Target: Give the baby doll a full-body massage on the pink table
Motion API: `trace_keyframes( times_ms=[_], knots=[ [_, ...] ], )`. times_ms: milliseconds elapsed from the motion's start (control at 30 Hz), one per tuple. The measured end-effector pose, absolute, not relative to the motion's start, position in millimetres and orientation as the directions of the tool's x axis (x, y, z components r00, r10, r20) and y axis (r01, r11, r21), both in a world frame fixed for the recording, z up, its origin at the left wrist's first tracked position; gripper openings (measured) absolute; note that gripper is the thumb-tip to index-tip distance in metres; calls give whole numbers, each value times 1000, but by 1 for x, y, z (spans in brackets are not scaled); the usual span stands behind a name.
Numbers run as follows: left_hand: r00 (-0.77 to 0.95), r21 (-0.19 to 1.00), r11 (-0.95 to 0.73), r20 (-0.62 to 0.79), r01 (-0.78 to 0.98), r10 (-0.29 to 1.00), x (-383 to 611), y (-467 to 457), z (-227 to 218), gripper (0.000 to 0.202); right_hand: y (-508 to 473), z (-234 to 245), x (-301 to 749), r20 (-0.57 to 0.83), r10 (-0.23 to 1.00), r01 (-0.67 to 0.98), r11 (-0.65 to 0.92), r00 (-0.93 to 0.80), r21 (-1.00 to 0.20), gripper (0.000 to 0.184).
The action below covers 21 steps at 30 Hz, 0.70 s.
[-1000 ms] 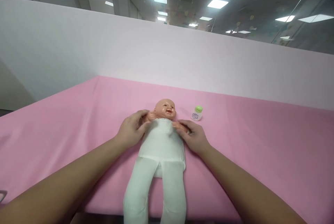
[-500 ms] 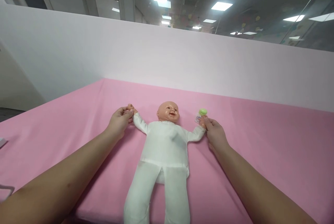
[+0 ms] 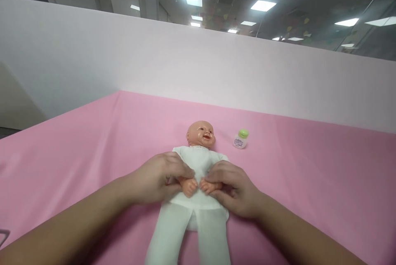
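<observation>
A baby doll point(image 3: 198, 158) in a white suit lies on its back on the pink sheet point(image 3: 93, 141), head away from me. My left hand point(image 3: 157, 180) grips the doll's arm on the left side, and my right hand point(image 3: 232, 186) grips the other arm. Both doll hands are brought together over its belly, touching between my thumbs. The doll's white legs run down to the bottom edge of the view.
A small white bottle with a green cap point(image 3: 240, 139) stands on the sheet to the right of the doll's head. A white partition wall point(image 3: 185, 63) rises behind the pink surface. Ceiling lights show above it.
The doll's arms were spread wide half a second ago; my hands have now swung them inward and down onto its belly. A second ago they were bent near its shoulders.
</observation>
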State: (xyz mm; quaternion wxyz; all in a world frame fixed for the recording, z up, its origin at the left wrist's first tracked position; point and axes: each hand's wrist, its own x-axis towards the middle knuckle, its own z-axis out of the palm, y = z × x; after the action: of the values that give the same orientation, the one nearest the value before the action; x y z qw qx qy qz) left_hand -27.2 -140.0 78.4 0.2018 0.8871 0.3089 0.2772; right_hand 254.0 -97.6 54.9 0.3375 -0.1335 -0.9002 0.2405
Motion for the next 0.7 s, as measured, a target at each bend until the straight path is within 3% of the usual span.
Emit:
trace_keyframes(
  times_ms=[133,333,600,700],
  knots=[
    [685,505,-739,339,446,645,-25,-138,80,20,-96,53,254,509,388,93,855,-768,-510,19],
    [689,428,-740,304,518,658,-24,-138,74,24,-98,55,254,477,378,122,867,-793,-484,25],
    [627,474,-713,356,517,692,-25,-136,68,28,-97,51,251,514,401,121,862,-758,-493,18],
    [529,505,-671,416,542,740,-29,-133,60,27,-94,49,251,514,459,184,848,-725,-498,23]
  ],
)
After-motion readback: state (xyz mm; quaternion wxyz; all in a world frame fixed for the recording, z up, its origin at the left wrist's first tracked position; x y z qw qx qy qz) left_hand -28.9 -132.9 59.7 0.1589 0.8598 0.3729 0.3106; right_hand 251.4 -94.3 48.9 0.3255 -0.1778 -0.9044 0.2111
